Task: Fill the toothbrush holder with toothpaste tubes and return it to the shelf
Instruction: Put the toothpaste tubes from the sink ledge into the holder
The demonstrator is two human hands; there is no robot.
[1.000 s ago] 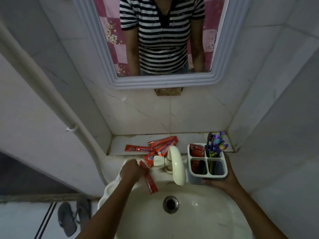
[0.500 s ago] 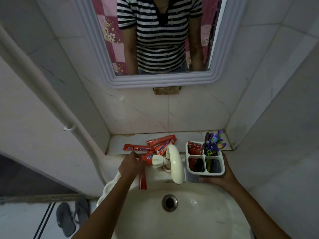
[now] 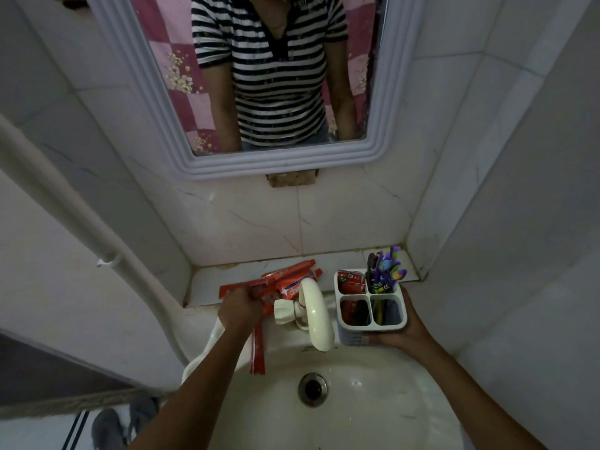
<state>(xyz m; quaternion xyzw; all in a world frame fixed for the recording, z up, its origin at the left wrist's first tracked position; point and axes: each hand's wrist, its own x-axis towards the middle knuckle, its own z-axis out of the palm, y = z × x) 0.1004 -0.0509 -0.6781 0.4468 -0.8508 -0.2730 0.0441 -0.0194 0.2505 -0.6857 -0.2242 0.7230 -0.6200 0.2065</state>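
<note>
My right hand grips a white four-compartment toothbrush holder above the sink's right rim. Red toothpaste tubes fill its two left compartments and purple toothbrushes stand in the back right one. My left hand is closed on red toothpaste tubes that hang down over the basin edge, and its fingers reach into the pile of red tubes lying on the tiled shelf.
A cream tap stands between my hands over the white sink with its drain. A mirror hangs above the shelf. A white pipe runs down the left wall. Sandals lie on the floor.
My left hand moved up from the sink rim to the tube pile on the shelf, and the tube it holds swung from slanted to hanging straight down. The holder stayed in my right hand.
</note>
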